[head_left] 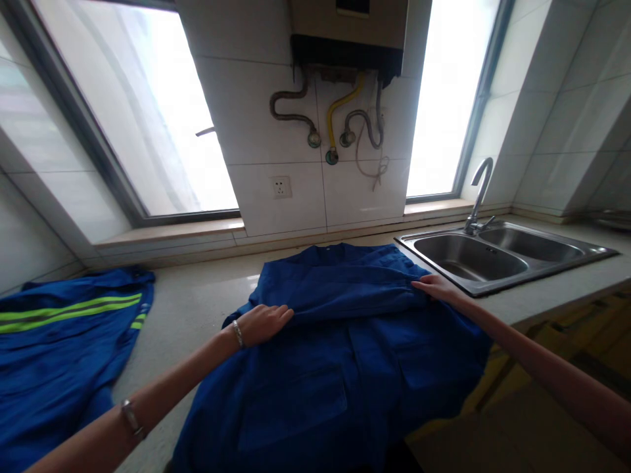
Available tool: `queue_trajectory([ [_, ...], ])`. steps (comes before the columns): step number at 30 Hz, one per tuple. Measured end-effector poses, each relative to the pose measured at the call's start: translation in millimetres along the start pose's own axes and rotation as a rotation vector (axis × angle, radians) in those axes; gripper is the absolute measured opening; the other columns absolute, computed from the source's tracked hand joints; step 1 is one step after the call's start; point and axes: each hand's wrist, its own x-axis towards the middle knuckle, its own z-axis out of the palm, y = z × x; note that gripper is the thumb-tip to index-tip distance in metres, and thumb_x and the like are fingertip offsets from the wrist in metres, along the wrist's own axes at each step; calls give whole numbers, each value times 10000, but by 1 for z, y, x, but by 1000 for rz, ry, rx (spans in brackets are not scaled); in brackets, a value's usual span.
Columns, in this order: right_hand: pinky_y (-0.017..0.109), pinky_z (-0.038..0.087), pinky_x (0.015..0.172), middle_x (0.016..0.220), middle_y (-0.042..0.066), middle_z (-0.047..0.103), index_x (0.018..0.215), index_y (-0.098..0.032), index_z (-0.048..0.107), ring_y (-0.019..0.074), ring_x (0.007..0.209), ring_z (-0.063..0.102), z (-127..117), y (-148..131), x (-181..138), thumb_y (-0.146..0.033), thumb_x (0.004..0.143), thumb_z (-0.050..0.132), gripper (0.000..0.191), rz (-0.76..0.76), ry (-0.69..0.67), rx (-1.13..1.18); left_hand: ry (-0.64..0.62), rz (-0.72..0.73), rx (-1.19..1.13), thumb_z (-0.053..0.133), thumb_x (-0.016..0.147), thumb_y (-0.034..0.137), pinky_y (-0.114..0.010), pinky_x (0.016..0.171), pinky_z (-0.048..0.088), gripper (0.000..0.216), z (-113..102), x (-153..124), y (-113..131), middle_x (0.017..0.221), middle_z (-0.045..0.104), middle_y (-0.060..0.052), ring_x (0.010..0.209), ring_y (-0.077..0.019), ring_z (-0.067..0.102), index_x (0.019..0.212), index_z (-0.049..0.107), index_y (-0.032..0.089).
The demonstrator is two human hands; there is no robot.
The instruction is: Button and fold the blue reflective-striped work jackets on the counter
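Note:
A blue work jacket (pixel 305 401) lies spread on the counter in front of me, its collar toward the wall and its lower part hanging over the front edge. A sleeve (pixel 345 292) is laid flat across its upper part. My left hand (pixel 263 323), with a bracelet at the wrist, is closed on the fabric at the left side, fingers together and thumb hidden. At the right end of the sleeve, my right hand (pixel 434 287) pinches the cloth between thumb and fingers.
Another blue garment (pixel 73 341) with yellow-green reflective stripes lies on the counter (pixel 197 282) at the left. A double steel sink (pixel 468 256) with a faucet (pixel 478 197) stands at the right. A water heater (pixel 348 33) with hoses hangs on the tiled wall.

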Motion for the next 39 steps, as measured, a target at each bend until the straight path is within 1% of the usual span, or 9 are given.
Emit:
queue_trajectory([
  [3, 236, 314, 492, 499, -11, 478, 524, -172, 524, 121, 505, 479, 2, 5, 2, -592, 773, 532, 489, -53, 47, -302, 31, 18, -5, 345, 923, 87, -220, 534, 405, 207, 14, -7, 1, 836, 614, -51, 620, -125, 599, 955, 533, 169],
  [6, 252, 352, 547, 611, 39, 590, 600, -173, 597, 173, 610, 575, -4, -6, -2, -557, 829, 515, 455, -79, 66, -571, 73, -44, -218, 402, 949, 278, -223, 550, 386, 192, 17, -10, 3, 737, 620, -10, 601, -127, 587, 940, 570, 186],
  [10, 310, 442, 693, 892, 139, 670, 881, -151, 654, 266, 850, 635, -6, -58, -13, -571, 877, 476, 456, -116, 210, -794, 127, -388, -430, 296, 965, 429, -222, 577, 380, 503, 4, 11, -8, 544, 548, 6, 520, -105, 516, 636, 574, 170],
  [14, 383, 424, 917, 1237, 193, 573, 1208, -126, 568, 299, 1143, 540, 30, -119, -12, -569, 951, 291, 582, -434, 251, -704, 211, -606, -304, 356, 927, 371, -291, 815, 441, 381, 3, 49, -28, 992, 666, -97, 933, -205, 599, 942, 668, 153],
  [17, 457, 252, 1093, 1518, 132, 278, 1421, -196, 394, 313, 1373, 282, 69, -134, -1, -633, 930, 263, 671, -641, 81, -641, 29, -653, -300, 398, 897, 457, -504, 1031, 316, 512, 22, 61, -36, 1430, 426, -134, 1297, -347, 375, 1317, 524, 191],
  [20, 548, 125, 1115, 1563, 77, 154, 1484, -272, 273, 327, 1417, 151, 94, -120, 11, -675, 916, 204, 700, -577, -61, -636, -139, -675, -411, 267, 922, 552, -670, 1039, 169, 590, 45, 50, -36, 1548, 225, -65, 1394, -404, 165, 1455, 330, 307],
  [25, 533, 75, 1129, 1558, 31, 174, 1490, -311, 242, 306, 1423, 139, 97, -84, 20, -707, 896, 131, 722, -460, -86, -632, -139, -757, -463, 161, 925, 594, -736, 987, 163, 585, 65, 24, -40, 1573, 113, -2, 1407, -422, 75, 1470, 237, 395],
  [32, 510, 22, 1141, 1550, 57, 201, 1490, -237, 270, 292, 1422, 154, 75, -51, 30, -743, 864, 122, 819, -267, -2, -690, -137, -790, -482, 170, 911, 623, -666, 1028, 205, 597, 70, 22, -46, 1571, 130, -14, 1411, -393, 120, 1466, 233, 412],
  [39, 519, 121, 1133, 1545, 27, 214, 1501, -229, 228, 281, 1421, 164, 60, -27, 35, -701, 891, 147, 775, -192, -9, -648, -128, -771, -467, 159, 915, 627, -619, 1048, 212, 608, 73, 21, -46, 1569, 152, -34, 1410, -380, 142, 1471, 237, 394],
])
